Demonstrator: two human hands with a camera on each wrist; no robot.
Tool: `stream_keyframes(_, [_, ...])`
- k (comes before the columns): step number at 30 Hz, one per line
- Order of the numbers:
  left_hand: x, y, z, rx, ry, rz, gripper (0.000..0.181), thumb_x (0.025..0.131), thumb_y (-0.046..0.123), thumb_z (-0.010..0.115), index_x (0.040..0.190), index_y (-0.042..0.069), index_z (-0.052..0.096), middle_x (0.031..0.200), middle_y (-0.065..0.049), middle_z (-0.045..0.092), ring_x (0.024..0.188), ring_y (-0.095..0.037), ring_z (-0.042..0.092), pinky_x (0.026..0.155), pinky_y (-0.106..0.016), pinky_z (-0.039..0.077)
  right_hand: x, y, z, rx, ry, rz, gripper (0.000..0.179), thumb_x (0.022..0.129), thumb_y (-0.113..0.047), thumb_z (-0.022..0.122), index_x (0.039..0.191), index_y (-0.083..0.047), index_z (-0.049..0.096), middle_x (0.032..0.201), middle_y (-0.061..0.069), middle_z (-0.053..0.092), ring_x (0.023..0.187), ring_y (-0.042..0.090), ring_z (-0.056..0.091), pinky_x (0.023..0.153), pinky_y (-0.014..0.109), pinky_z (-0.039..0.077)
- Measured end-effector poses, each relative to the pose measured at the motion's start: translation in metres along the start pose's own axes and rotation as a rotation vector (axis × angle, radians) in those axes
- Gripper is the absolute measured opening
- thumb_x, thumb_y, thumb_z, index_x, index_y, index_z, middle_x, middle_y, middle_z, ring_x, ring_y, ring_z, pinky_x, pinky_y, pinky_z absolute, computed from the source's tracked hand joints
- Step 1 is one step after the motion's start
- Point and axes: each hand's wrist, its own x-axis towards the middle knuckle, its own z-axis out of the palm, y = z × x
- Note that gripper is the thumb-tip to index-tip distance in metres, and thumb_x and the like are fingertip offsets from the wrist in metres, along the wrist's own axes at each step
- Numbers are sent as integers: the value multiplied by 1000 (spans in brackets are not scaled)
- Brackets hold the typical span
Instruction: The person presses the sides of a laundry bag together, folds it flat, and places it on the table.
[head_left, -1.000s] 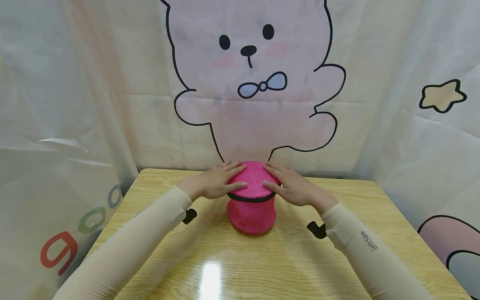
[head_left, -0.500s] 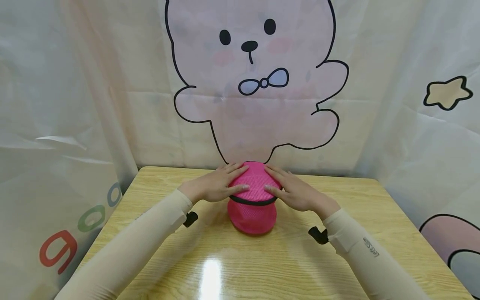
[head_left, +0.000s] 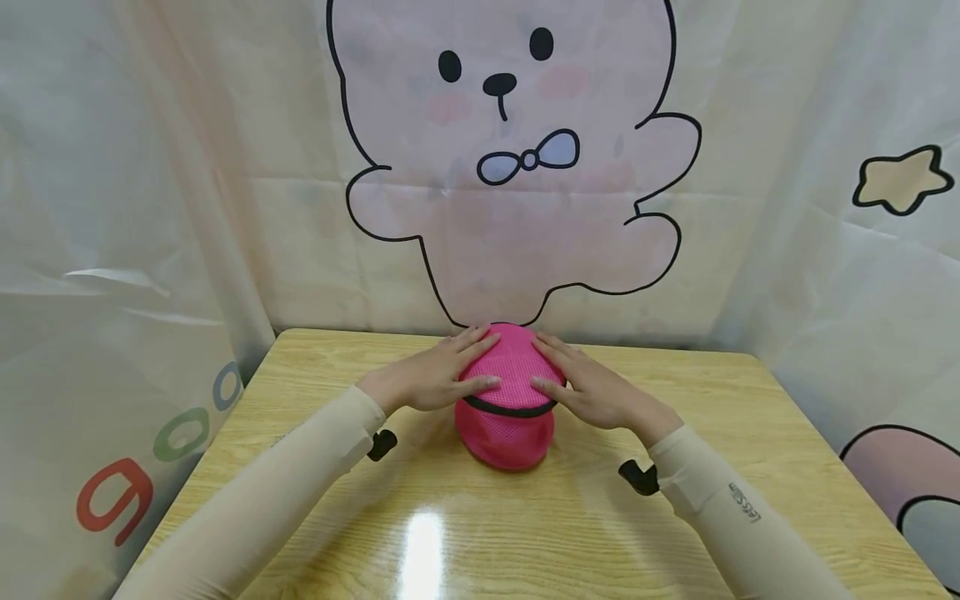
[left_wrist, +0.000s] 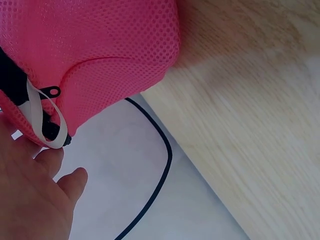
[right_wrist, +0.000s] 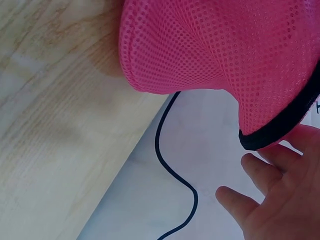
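A pink mesh laundry bag (head_left: 513, 362) with a black band round its upper part stands on the wooden table. My left hand (head_left: 427, 372) lies on the left side of its top, fingers spread and mostly straight. From the other side my right hand (head_left: 592, 383) presses on the top in the same way, its thumb above the black band. In the left wrist view, a black zipper pull (left_wrist: 51, 92) and a white loop (left_wrist: 62, 127) show near the left fingertips. The right wrist view has the right fingers under the black band (right_wrist: 280, 125).
The wooden table (head_left: 495, 533) reaches back to a curtain (head_left: 300, 275) printed with a cartoon bear. More printed curtain hangs at both sides. Past the table's far edge, a black curved line (right_wrist: 172, 172) shows on the pale cloth.
Both hands have pushed the bag's top slightly lower, so its black band sits closer to the base. The head view has tilted a little, moving the backdrop upward.
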Motion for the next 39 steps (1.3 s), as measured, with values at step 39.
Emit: stream_keyframes(39, [0,-5,35,-31,-30,-3,87,102,71,39,169,26,6,177,-1,-2,164,-24,-1,132,-52,12,-5,12,29,44,-24,5,83,104,-59,52,167,-14,22,175,10,16,160,37,21,125,62,27])
